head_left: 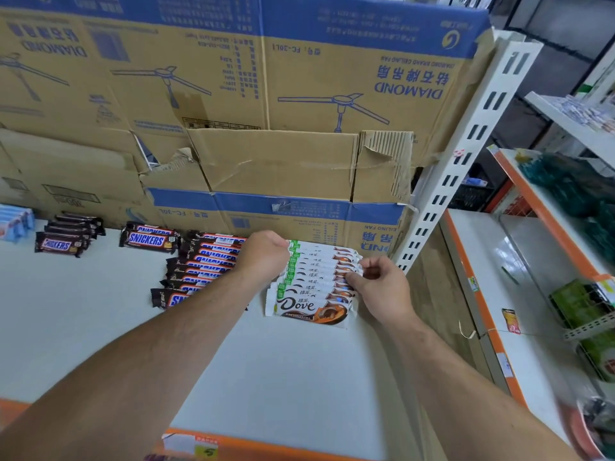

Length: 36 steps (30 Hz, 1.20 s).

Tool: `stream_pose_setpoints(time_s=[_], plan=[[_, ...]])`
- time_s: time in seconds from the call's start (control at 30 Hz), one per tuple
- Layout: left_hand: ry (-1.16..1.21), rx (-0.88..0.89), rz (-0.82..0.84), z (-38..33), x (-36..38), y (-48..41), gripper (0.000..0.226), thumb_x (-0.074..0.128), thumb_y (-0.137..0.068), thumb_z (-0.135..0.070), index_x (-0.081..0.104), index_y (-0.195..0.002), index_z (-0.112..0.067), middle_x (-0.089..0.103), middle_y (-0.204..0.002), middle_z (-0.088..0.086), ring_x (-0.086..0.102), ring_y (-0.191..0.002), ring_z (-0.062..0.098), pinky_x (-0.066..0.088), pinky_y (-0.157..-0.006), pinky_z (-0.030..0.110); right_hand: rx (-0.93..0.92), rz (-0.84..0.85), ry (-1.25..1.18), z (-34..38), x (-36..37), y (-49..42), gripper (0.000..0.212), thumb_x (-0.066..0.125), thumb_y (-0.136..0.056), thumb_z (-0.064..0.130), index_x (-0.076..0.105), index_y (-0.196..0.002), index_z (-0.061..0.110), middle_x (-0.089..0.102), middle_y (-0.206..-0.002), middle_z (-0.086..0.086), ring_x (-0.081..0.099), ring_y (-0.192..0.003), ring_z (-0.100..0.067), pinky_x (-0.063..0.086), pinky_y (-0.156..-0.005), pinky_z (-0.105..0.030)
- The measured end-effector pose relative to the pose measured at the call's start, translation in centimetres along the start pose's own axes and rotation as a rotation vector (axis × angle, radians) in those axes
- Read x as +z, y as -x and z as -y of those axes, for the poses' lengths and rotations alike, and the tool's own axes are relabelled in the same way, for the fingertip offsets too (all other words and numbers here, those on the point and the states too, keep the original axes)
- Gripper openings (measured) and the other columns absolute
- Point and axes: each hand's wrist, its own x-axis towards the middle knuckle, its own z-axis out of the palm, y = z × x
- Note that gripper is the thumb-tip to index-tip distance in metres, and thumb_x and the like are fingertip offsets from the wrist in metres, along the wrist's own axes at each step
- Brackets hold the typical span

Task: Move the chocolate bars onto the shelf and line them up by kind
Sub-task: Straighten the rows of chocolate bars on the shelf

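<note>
**Both hands at the row of Dove bars on the shelf**

A row of white-wrapped Dove chocolate bars lies on the white shelf with an orange front edge. The bars overlap one another from the front bar back toward the cardboard.

The left hand sits at the left ends of the far bars. Its fingers are curled under and hidden by the back of the hand, so I cannot tell whether its grip holds the wrappers or only presses them. The right hand is at the right ends, and its grip is narrow, thumb and fingertips pinching the wrapper edges.

Just left of this row lies an overlapping row of brown Snickers bars, partly crossed by the left forearm. Further left are a small Snickers stack, another Snickers pile and light blue packets.

Large brown and blue cardboard fan boxes stand behind them. A white slotted metal upright rises at the right.
</note>
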Motion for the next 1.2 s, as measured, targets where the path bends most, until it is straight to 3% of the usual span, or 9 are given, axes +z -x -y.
stream_pose_setpoints(time_s=[0.17,0.4,0.6,0.73,0.9,1.07,1.2], plan=[[0.024,-0.013,0.001,-0.1,-0.1,-0.3,0.018,0.059,-0.089,-0.013,0.074,-0.099,-0.016,0.071,-0.098,-0.002,0.063,-0.095,0.019,0.053,-0.088,0.035,0.027,-0.007,-0.075,-0.6,0.3,-0.5,0.022,0.082,-0.075,0.011,0.064,-0.085,0.018,0.069,-0.086,-0.003,0.064,-0.076,-0.016,0.057,-0.084,-0.038],[0.075,-0.034,0.054,0.2,-0.4,-0.9,0.022,0.058,-0.088,-0.008,0.074,-0.097,-0.021,0.068,-0.093,-0.008,0.061,-0.093,0.014,0.048,-0.084,0.027,0.019,-0.013,-0.08,-0.5,0.5,-0.2,0.021,0.08,-0.078,0.011,0.063,-0.087,0.018,0.071,-0.091,-0.008,0.069,-0.086,-0.026,0.058,-0.083,-0.041],[0.086,-0.035,0.081,0.6,-0.5,-1.1,0.023,0.058,-0.087,-0.008,0.073,-0.096,-0.023,0.068,-0.089,-0.007,0.062,-0.09,0.015,0.048,-0.079,0.025,0.025,-0.052,-0.078,-0.2,0.5,-0.4,0.032,0.083,-0.076,0.018,0.06,-0.097,0.025,0.067,-0.094,0.006,0.066,-0.087,-0.014,0.056,-0.086,-0.037],[0.102,-0.04,0.098,0.7,-0.5,-1.3,0.025,0.057,-0.087,-0.007,0.073,-0.096,-0.025,0.069,-0.093,-0.006,0.062,-0.091,0.015,0.047,-0.078,0.025,0.103,-0.009,-0.118,0.1,0.6,-1.2,0.04,0.084,-0.071,0.027,0.063,-0.106,0.026,0.07,-0.102,0.006,0.07,-0.091,-0.016,0.058,-0.088,-0.041],[0.094,-0.036,0.104,0.8,-0.5,-1.4,0.025,0.057,-0.087,-0.006,0.07,-0.1,-0.023,0.066,-0.093,-0.008,0.06,-0.09,0.013,0.044,-0.071,0.024,0.092,0.017,-0.117,0.3,0.7,-1.3,0.018,0.081,-0.077,0.016,0.067,-0.088,0.02,0.074,-0.091,0.001,0.072,-0.087,-0.02,0.059,-0.085,-0.042],[0.116,-0.04,0.081,1.0,0.0,-1.6,0.027,0.061,-0.08,-0.01,0.071,-0.099,-0.024,0.069,-0.097,-0.007,0.063,-0.096,0.014,0.053,-0.088,0.033,0.073,0.015,-0.147,0.2,0.6,-1.1,0.015,0.081,-0.077,0.014,0.068,-0.084,0.018,0.075,-0.087,-0.001,0.073,-0.085,-0.022,0.059,-0.085,-0.045],[0.146,-0.068,0.109,1.0,0.2,-1.6,0.032,0.061,-0.078,-0.009,0.072,-0.104,-0.023,0.071,-0.097,-0.006,0.065,-0.094,0.015,0.055,-0.09,0.037,0.06,0.013,-0.142,0.2,0.6,-0.9,0.015,0.08,-0.078,0.014,0.068,-0.085,0.019,0.075,-0.088,-0.001,0.072,-0.085,-0.022,0.059,-0.083,-0.04]])
